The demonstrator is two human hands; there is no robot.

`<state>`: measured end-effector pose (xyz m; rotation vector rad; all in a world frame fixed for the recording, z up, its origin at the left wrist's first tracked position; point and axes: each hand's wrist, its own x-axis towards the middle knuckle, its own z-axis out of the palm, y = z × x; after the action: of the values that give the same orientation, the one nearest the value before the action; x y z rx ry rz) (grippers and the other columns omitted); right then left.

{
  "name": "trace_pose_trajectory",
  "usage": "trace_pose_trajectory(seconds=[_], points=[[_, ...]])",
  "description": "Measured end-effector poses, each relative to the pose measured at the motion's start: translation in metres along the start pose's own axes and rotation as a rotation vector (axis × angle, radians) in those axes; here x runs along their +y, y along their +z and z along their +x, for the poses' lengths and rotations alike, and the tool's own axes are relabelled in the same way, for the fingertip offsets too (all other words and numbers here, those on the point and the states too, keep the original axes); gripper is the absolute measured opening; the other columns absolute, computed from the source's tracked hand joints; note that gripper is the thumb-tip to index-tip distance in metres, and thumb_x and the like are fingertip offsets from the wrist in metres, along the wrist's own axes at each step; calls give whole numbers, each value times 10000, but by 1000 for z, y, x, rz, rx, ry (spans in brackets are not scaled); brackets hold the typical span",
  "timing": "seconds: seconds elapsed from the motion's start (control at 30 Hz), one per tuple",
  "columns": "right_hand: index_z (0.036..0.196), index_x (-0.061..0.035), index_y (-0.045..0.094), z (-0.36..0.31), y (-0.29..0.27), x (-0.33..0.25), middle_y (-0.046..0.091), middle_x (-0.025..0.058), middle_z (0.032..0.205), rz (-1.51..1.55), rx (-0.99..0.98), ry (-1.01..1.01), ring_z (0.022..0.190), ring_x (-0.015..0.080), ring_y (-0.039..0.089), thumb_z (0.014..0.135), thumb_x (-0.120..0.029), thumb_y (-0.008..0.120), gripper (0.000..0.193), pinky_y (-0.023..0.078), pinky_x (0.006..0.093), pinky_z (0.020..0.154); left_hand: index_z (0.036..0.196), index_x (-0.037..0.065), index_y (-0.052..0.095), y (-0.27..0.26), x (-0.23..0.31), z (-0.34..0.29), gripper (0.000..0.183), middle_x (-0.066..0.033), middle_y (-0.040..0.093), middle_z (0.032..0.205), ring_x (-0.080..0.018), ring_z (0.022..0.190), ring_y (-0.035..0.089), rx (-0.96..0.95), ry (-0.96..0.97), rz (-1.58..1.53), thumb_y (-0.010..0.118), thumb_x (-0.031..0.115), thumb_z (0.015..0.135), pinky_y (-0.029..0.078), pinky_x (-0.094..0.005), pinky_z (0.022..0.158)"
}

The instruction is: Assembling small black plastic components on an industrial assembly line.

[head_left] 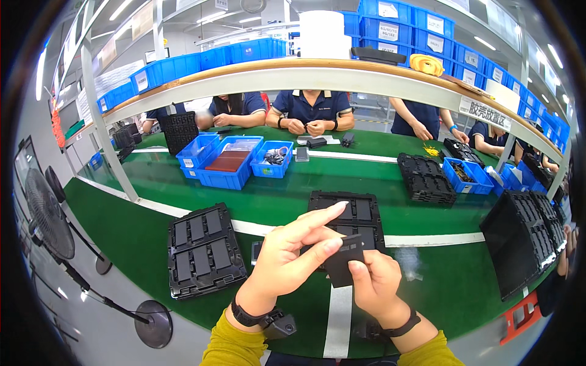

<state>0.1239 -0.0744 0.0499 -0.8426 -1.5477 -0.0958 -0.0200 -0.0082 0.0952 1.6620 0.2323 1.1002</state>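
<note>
Both hands hold a flat black rectangular piece (339,267) with small pale print near its top, tilted above the green table. My right hand (379,285) grips its right side, thumb on the front face. My left hand (284,259) has its thumb at the upper left edge and its index finger stretched out above; its other fingertips are partly hidden. Behind the hands lies a black compartment tray (366,212) with flat dark pieces in its slots. A similar filled tray (206,250) lies to the left. A small grey-edged object (256,251) shows partly beside my left wrist.
A crumpled clear plastic bag (408,263) lies right of my hands. Stacked black trays (519,244) stand at the right edge. Blue bins (229,174) and more trays (425,178) sit farther back, under a shelf (293,68). Co-workers sit across. A fan (52,213) stands left.
</note>
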Motion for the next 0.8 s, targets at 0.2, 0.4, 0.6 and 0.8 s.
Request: trace_pose_trajectory(seconds=[0.2, 0.4, 0.6, 0.8], points=[[815, 43, 572, -8, -1, -3, 608, 76, 635, 186, 37, 345, 547, 119, 586, 847, -75, 551, 124, 459, 243, 498, 1274, -53, 382, -1, -2, 8, 428, -161, 620, 999, -197, 944, 572, -103, 138, -43, 370, 206, 933, 376, -338, 925], [904, 32, 520, 1, 3, -15, 600, 88, 712, 677, 17, 560, 548, 140, 570, 925, -181, 448, 226, 467, 248, 508, 1251, -69, 376, 3, -33, 20, 617, -233, 523, 1149, -295, 1073, 518, -210, 58, -396, 388, 439, 902, 353, -393, 966], [857, 16, 501, -8, 12, 1, 416, 44, 517, 1632, -277, 796, 418, 150, 386, 947, -309, 317, 383, 343, 275, 452, 1224, -10, 445, 6, -64, 22, 578, -118, 598, 964, -184, 910, 564, -320, 132, -542, 695, 217, 755, 444, -296, 817], [1046, 54, 535, 10, -7, 3, 631, 146, 854, 742, -271, 802, 743, 151, 597, 951, -264, 331, 390, 477, 273, 667, 966, -14, 608, 4, -44, 17, 309, -88, 597, 869, -130, 734, 534, -27, 348, -364, 684, -84, 675, 432, -244, 686]])
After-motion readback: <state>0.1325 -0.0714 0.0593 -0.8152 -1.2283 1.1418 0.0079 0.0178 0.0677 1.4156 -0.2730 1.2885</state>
